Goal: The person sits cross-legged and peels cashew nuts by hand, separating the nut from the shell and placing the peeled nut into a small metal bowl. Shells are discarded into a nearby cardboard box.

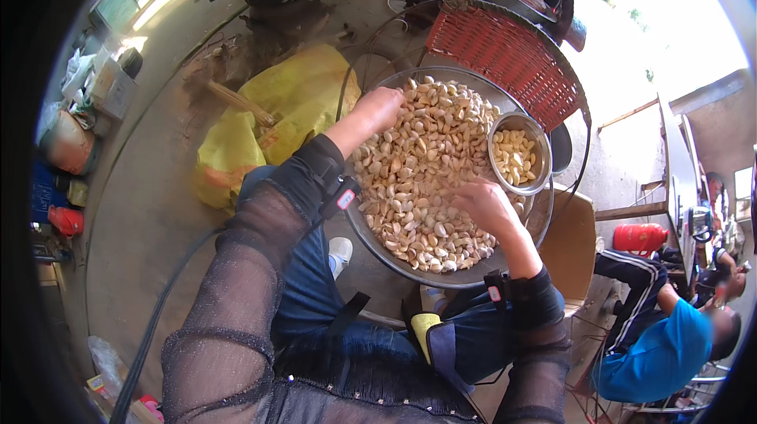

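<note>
A wide metal basin [383, 257] full of unpeeled garlic cloves [417, 169] stands in front of my knees. My left hand [381, 109] reaches over its far left rim, fingertips among the cloves at the edge; what they hold is hidden. Over the cloves on the right side is my right hand [486, 205], its fingers bent together, and whether a clove is between them is unclear. Just beyond that hand, a small steel bowl [545, 155] rests at the basin's right side. Pale peeled garlic cloves [513, 156] lie inside it.
A yellow woven sack [295, 84] and a corn cob [239, 101] lie left of the basin. Behind it leans a red woven basket [502, 54]. A cardboard box [568, 240] stands at the right. Farther right sits a person in a blue shirt [656, 353], near a red container [639, 239].
</note>
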Tool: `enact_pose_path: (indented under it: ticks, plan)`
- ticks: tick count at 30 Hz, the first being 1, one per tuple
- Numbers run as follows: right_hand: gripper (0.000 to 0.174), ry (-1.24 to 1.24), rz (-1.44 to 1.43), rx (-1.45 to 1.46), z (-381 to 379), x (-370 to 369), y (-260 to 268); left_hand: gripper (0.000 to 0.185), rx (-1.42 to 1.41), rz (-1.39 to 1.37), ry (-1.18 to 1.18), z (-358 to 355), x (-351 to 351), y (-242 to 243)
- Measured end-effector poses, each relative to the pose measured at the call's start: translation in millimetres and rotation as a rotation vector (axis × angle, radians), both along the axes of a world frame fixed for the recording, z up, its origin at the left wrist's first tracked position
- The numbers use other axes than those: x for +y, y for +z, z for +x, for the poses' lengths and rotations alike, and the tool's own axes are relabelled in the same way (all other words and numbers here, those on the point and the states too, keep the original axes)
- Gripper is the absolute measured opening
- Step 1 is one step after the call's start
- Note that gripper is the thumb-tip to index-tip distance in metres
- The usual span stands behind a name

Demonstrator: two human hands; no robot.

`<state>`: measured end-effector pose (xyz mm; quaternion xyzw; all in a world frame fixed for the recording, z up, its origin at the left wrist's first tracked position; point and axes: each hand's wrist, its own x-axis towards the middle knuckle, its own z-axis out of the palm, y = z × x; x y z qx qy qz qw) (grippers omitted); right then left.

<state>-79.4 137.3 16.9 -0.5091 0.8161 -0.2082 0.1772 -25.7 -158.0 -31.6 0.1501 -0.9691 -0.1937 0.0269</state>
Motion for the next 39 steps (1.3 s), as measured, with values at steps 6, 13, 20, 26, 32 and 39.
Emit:
enact_pose_path:
  ticks: [6, 13, 20, 26, 32, 39]
  plan:
    - [0.026, 0.016, -0.034, 0.016, -6.5, 15.5, -5.6, 0.035, 0.059, -0.129, -0.063, 1.5, 11.4, -16.2]
    - [0.019, 0.015, 0.08, -0.036, -5.3, 15.2, -14.2, 0.015, -0.115, -0.34, -0.11, -9.2, 24.7, -7.9]
    - [0.018, 0.018, 0.057, -0.06, -4.3, 10.3, -17.0, 0.019, -0.02, 0.705, 0.0, -2.8, 22.8, 11.4]
    - [0.03, -0.029, -0.141, -0.095, -0.1, 1.3, -9.4, 0.041, -0.029, 1.378, 0.132, 6.3, 44.3, 38.1]
    - [0.032, -0.153, -0.538, -0.118, 3.4, -9.8, -7.8, 0.053, -0.26, 1.832, 0.105, 4.9, 80.0, 36.1]
    - [0.025, 0.004, -0.339, 0.06, 0.6, -9.2, -3.1, 0.05, -0.39, 1.84, -0.015, 14.5, 105.4, 33.2]
